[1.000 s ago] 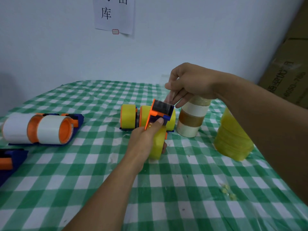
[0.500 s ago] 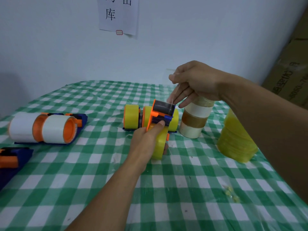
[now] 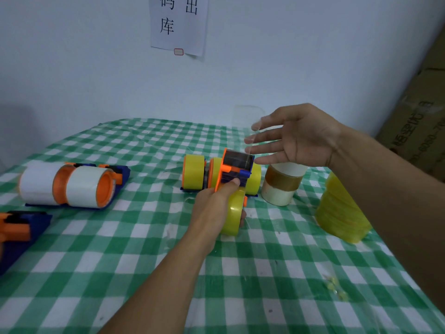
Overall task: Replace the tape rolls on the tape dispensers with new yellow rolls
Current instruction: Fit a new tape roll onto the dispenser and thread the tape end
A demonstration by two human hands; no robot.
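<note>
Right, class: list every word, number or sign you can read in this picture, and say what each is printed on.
"码 出" on the paper sheet, cut off at the top edge.
"库" below, on the same sheet.
The red-bordered sticker at its foot: too small to read.
Printing on the cardboard box: turned and too blurred to read.
No text seen on the tape dispenser or its yellow roll.

A storeroom or packing area: cardboard cartons (image 3: 420, 121) stacked past the table's (image 3: 265, 273) right edge, a printed notice (image 3: 178, 22) on the bare wall (image 3: 72, 56), stacked yellow tape rolls (image 3: 342, 210).
</note>
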